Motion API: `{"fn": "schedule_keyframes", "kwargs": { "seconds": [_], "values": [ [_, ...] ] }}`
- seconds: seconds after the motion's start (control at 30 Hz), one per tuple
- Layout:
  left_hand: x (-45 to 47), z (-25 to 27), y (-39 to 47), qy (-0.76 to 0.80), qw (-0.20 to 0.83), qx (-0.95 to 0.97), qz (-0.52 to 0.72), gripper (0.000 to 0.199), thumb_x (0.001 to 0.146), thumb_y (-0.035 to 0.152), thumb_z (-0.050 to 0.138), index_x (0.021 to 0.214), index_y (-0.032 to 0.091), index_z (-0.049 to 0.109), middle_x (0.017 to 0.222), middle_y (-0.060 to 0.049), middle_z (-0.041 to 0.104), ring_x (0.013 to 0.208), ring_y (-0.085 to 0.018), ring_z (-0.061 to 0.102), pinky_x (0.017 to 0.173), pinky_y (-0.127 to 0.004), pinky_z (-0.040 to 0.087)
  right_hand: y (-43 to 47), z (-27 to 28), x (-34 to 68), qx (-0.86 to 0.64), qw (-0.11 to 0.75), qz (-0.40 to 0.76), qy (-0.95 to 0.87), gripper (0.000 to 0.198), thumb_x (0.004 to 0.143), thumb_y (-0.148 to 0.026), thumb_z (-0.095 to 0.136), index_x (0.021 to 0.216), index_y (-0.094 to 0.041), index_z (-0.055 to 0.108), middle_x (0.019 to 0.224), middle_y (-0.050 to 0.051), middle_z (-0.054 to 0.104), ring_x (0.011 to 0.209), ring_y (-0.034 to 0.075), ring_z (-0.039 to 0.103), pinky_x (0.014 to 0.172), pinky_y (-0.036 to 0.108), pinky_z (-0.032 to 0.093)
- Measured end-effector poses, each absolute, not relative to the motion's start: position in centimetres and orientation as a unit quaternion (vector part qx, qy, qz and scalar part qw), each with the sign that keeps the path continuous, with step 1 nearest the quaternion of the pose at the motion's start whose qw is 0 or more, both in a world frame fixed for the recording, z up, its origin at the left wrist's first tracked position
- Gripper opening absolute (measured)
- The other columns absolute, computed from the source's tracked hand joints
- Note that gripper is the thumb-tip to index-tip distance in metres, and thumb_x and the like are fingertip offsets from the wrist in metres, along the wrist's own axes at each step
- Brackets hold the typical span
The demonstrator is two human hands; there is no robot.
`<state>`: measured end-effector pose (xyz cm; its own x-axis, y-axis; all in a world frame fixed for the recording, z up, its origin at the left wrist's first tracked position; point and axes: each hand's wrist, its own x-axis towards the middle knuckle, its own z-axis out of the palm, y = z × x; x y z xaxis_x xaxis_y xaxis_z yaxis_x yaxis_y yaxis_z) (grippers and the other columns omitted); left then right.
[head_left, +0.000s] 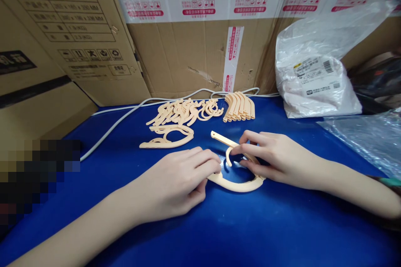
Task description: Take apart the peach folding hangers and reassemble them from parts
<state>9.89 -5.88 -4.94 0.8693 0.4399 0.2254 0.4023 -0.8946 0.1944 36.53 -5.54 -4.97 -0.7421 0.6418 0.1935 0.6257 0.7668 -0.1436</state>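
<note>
A cream plastic folding clothes hanger [239,186] lies low over the blue tabletop between my hands, its curved arm toward me and its hook [229,157] sticking out on the inner side. My left hand [188,179] is closed on the hanger's left end, the fingertips covering that part. On the other side my right hand [266,154] pinches the hanger near the hook and the straight arm [219,137]. Behind my left hand rests a folded hanger [169,145]. Farther back is a heap of loose cream hooks [178,112], beside a neat row of curved hanger arms [239,106].
Cardboard boxes [188,50] stand along the back and left [94,50]. A white cable [109,135] runs across the rear of the blue table [219,233]. At the back right sit a white plastic bag [316,79] with a label and a clear plastic sheet [366,137].
</note>
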Motion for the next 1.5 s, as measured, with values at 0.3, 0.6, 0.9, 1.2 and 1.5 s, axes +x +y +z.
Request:
{"fn": "schedule_keyframes", "kwargs": {
  "seconds": [0.3,0.6,0.9,1.2,1.5],
  "values": [
    [9.8,-5.5,-5.2,0.235,-0.020,0.957,0.171,0.024,0.090,0.003,0.043,0.107,0.017,0.053,0.120,-0.005,0.058,0.106,-0.019,0.054,0.090,-0.032,0.044,-5.9,-4.9,36.1,-0.312,0.096,0.050,-0.944,0.028,0.097,-0.029,0.045,0.121,-0.024,0.059,0.101,0.005,0.058,0.076,0.015,0.057,0.070,0.028,0.044],
    [10.0,-5.1,-5.2,0.263,-0.048,0.947,0.175,0.009,0.095,0.014,0.044,0.097,0.017,0.053,0.088,-0.002,0.060,0.084,-0.018,0.055,0.077,-0.032,0.044,-5.9,-5.1,36.1,-0.307,0.106,0.028,-0.945,0.029,0.097,-0.032,0.046,0.120,-0.024,0.061,0.096,0.005,0.059,0.074,0.014,0.056,0.068,0.027,0.043],
    [10.1,-4.9,-5.8,0.269,0.015,0.951,0.151,0.012,0.094,0.018,0.045,0.103,0.018,0.054,0.093,-0.002,0.063,0.082,-0.018,0.057,0.073,-0.032,0.044,-5.9,-5.1,35.9,-0.321,0.095,0.037,-0.941,0.032,0.098,-0.040,0.043,0.113,-0.020,0.064,0.093,0.006,0.059,0.075,0.016,0.058,0.069,0.028,0.043],
    [10.2,-5.1,-6.1,0.329,0.047,0.934,0.132,0.028,0.097,0.034,0.044,0.117,0.017,0.054,0.108,-0.008,0.064,0.101,-0.024,0.059,0.094,-0.043,0.042,-6.2,-5.1,35.6,-0.310,0.100,0.028,-0.945,0.035,0.099,-0.041,0.040,0.104,-0.017,0.065,0.082,0.004,0.057,0.069,0.016,0.053,0.064,0.028,0.040],
    [10.3,-5.3,-6.4,0.345,0.128,0.918,0.146,0.033,0.098,0.042,0.042,0.122,0.020,0.050,0.122,-0.007,0.060,0.112,-0.023,0.054,0.096,-0.041,0.043,-6.5,-5.0,35.6,-0.283,0.118,0.069,-0.949,0.029,0.098,-0.036,0.042,0.111,-0.018,0.061,0.095,0.007,0.059,0.076,0.015,0.057,0.067,0.027,0.043]
  ]
}}
